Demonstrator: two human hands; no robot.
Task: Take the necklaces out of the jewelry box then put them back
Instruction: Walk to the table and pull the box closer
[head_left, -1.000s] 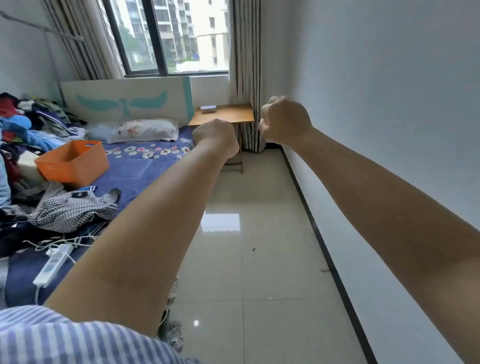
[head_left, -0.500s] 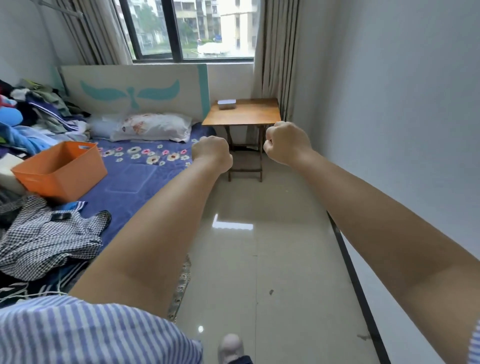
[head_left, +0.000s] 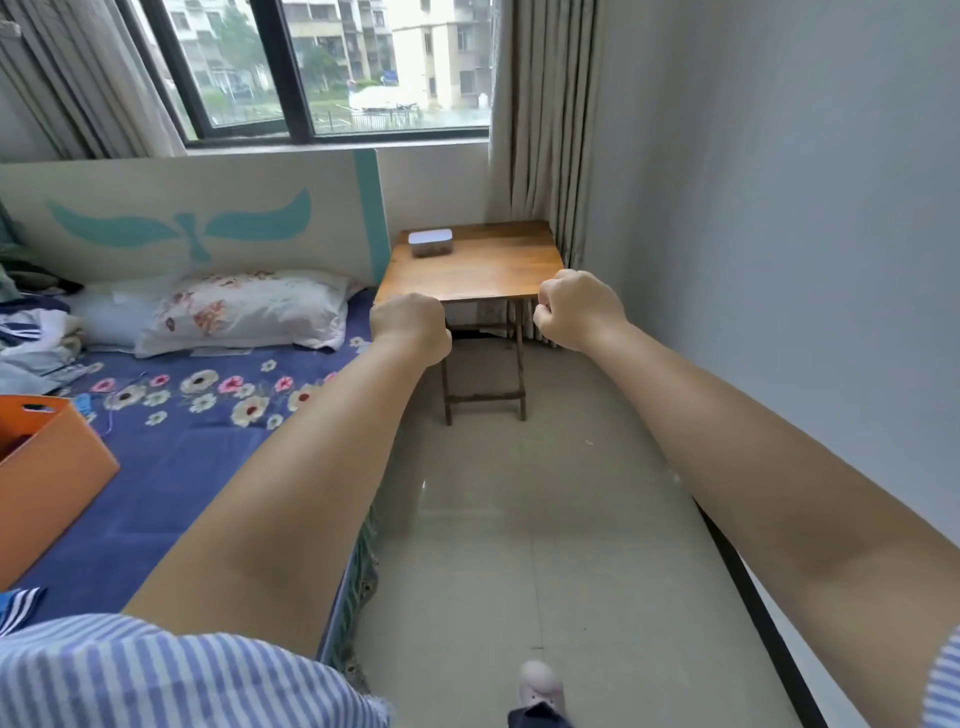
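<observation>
White jewelry box (head_left: 430, 242) lies at the far left corner of the wooden folding table (head_left: 483, 270), its long axis running left to right. Left hand (head_left: 410, 325) and right hand (head_left: 579, 306) are closed fists in the air, holding nothing visible.

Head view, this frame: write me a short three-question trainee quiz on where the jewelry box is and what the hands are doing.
1. True or false: the small white rectangular jewelry box sits on the wooden folding table.
2. Which describes the left hand and right hand? A) both clenched in fists, held out in the air; B) both flat on the table; C) one lifting the box lid.
3. What lies on the blue floral bedsheet nearest the table?

Key: 1. True, near the table's far left corner. 2. A; no necklace shows in either. 3. The floral pillow.
</observation>
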